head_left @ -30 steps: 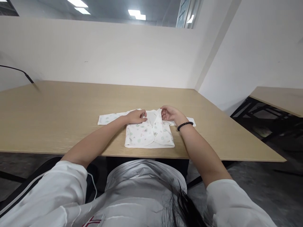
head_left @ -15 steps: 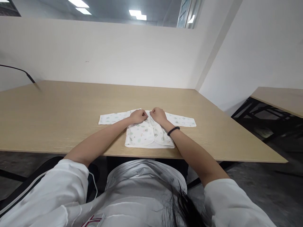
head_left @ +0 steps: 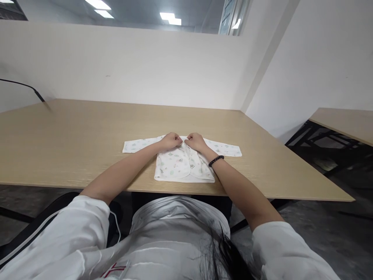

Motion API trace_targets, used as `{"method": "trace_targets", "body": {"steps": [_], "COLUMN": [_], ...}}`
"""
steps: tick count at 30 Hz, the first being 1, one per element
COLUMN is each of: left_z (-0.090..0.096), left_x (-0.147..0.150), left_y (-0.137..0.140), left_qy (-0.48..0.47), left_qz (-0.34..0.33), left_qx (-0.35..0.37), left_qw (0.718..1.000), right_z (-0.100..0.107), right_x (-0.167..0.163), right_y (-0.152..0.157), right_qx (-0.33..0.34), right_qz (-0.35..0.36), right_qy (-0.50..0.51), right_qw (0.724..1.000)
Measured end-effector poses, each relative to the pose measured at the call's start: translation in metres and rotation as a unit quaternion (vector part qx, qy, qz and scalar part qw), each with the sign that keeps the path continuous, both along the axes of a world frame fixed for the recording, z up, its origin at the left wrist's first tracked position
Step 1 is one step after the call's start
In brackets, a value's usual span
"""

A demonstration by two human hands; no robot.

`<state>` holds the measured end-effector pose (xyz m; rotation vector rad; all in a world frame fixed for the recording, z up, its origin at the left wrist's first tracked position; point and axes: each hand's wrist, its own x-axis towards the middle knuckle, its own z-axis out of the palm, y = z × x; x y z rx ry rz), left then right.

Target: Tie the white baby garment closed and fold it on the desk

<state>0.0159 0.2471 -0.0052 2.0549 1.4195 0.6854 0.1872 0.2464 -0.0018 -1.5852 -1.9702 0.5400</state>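
I saw the printed shirt (head_left: pixel 173 165) lying on the wooden surface (head_left: pixel 87 128), sleeves (head_left: pixel 223 148) out sideways, while the left hand (head_left: pixel 170 141) and right hand (head_left: pixel 197 142), close together, pinched its neckline (head_left: pixel 183 137) between their fingers.

Scene viewed from wearer's head, above near edge of bench (head_left: pixel 87 124); camera faced forward and down. Bench seen close, left end cropped; wall (head_left: pixel 163 70) beyond it, torso (head_left: pixel 175 237) before it included.
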Motion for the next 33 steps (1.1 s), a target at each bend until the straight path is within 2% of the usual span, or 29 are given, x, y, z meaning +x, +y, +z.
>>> {"method": "trace_targets", "body": {"steps": [5,14,19,27,33], "left_z": [0.001,-0.007,-0.007,-0.009,-0.006], "left_x": [-0.003,-0.003,-0.002,-0.001,-0.001], "left_y": [-0.002,0.003,0.001,0.004,0.002], "left_qy": [-0.060,-0.075,-0.079,-0.062,-0.033], "left_qz": [-0.029,-0.029,-0.036,-0.011,0.006], "left_qx": [-0.026,-0.037,-0.027,-0.008,-0.007], "left_qw": [0.997,0.996,0.996,0.998,0.999], "right_z": [0.003,0.003,-0.001,0.000,-0.002], "right_x": [0.001,0.009,0.010,0.006,0.002], "right_y": [-0.002,0.000,0.000,-0.001,-0.002], "right_qx": [-0.006,-0.062,-0.042,0.027,0.025], "right_qz": [0.002,0.059,0.076,0.079,0.058], "right_qy": [0.044,0.108,0.105,0.057,0.053], "right_qw": [0.999,0.990,0.991,0.995,0.997]}}
